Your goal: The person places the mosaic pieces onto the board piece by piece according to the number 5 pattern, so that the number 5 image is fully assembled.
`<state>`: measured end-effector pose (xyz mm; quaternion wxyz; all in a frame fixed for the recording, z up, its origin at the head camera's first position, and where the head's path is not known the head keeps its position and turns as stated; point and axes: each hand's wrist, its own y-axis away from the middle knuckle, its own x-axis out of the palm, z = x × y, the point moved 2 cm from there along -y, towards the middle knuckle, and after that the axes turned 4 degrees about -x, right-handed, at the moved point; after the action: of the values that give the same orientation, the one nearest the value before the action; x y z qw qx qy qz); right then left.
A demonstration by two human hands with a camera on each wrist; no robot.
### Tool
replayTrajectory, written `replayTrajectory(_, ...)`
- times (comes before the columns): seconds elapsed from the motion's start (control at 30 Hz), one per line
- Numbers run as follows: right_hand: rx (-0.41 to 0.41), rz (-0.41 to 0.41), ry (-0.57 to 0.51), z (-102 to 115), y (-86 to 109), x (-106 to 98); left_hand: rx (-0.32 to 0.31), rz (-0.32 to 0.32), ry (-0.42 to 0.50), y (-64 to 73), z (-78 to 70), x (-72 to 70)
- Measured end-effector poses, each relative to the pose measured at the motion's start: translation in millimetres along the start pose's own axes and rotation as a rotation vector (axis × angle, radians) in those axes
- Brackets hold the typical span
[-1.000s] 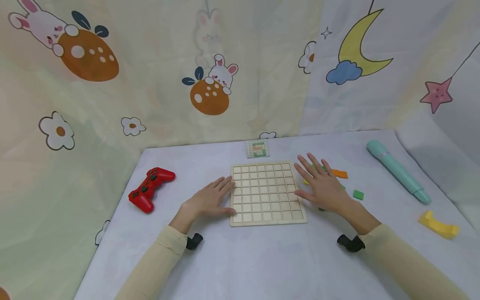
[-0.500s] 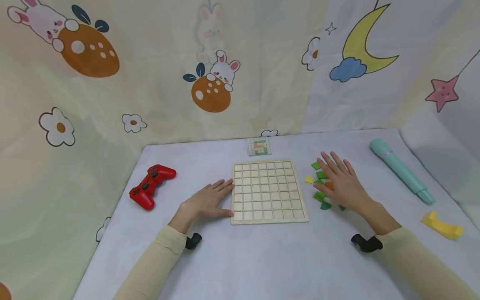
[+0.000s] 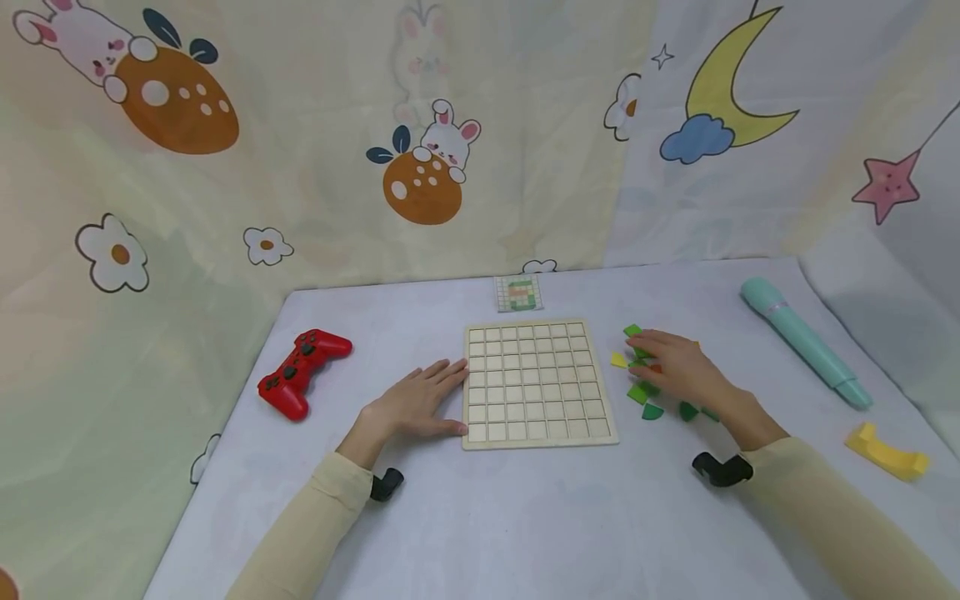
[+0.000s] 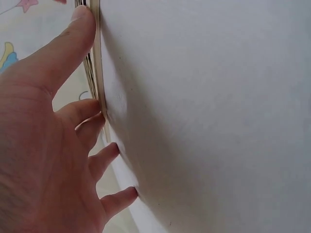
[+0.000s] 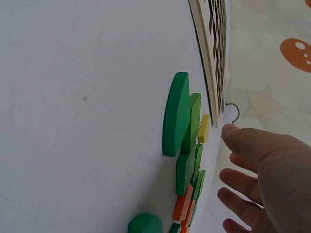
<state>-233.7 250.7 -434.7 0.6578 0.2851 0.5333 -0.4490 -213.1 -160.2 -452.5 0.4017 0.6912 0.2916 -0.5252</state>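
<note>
A wooden grid board (image 3: 534,383) lies flat on the white table. Along its left edge rests my left hand (image 3: 417,402), fingers spread and thumb touching the rim; the left wrist view shows this hand (image 4: 43,121) against the board's edge (image 4: 98,63). Right of the board are scattered small tiles: a yellow one (image 3: 618,360), green ones such as a rounded piece (image 3: 652,412), and some orange. Over them hovers my right hand (image 3: 678,364), hiding part of the pile. In the right wrist view its fingers are loosely bent, with nothing held, beyond an orange tile (image 5: 182,206).
A small card with a coloured grid pattern (image 3: 519,294) lies behind the board. At the left is a red game controller (image 3: 303,372). On the right lie a mint-green microphone-shaped object (image 3: 806,342) and a yellow curved piece (image 3: 887,452). A printed cloth backs the table.
My right hand has left the board's right edge and moved right over the tiles, its fingers now bent and turned more to the left. My left hand has stayed in place.
</note>
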Motion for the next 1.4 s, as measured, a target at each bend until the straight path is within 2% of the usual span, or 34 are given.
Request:
replayTrajectory(0.13, 0.057, 0.017, 0.029, -5, -13.4, 2, 0.001, -0.003, -0.004, 0.4, 0.1, 1.2)
replayTrajectory(0.43, 0.277, 0.055, 0.103, -27, -40.5, 11, 0.021, -0.006, 0.02, -0.5, -4.8, 2.4)
replayTrajectory(0.53, 0.296, 0.039, 0.088, -28, -43.8, 15, 0.01, 0.007, -0.003, -1.0, -5.0, 3.9)
replayTrajectory(0.7, 0.296, 0.022, -0.002, -25, -47.8, 14, -0.007, 0.01, -0.024, -1.4, -3.8, 3.0)
replayTrajectory(0.9, 0.24, 0.056, -0.114, -10, -57.8, 8, -0.011, 0.013, -0.026, 0.5, -2.5, -0.2)
replayTrajectory(1.03, 0.117, 0.065, -0.147, 14, -69.4, 5, -0.02, 0.013, -0.018, 1.7, -1.1, -1.7)
replayTrajectory(1.2, -0.032, 0.099, -0.154, 42, -83.9, 10, -0.021, 0.011, -0.017, 1.6, 0.3, -0.6)
replayTrajectory(1.3, -0.077, 0.118, -0.148, 53, -90.4, 15, -0.016, 0.008, -0.01, 1.2, 0.2, 0.5)
replayTrajectory(1.4, -0.119, 0.129, -0.092, 58, -94.9, 22, -0.011, 0.009, -0.012, 0.7, -0.3, 1.5)
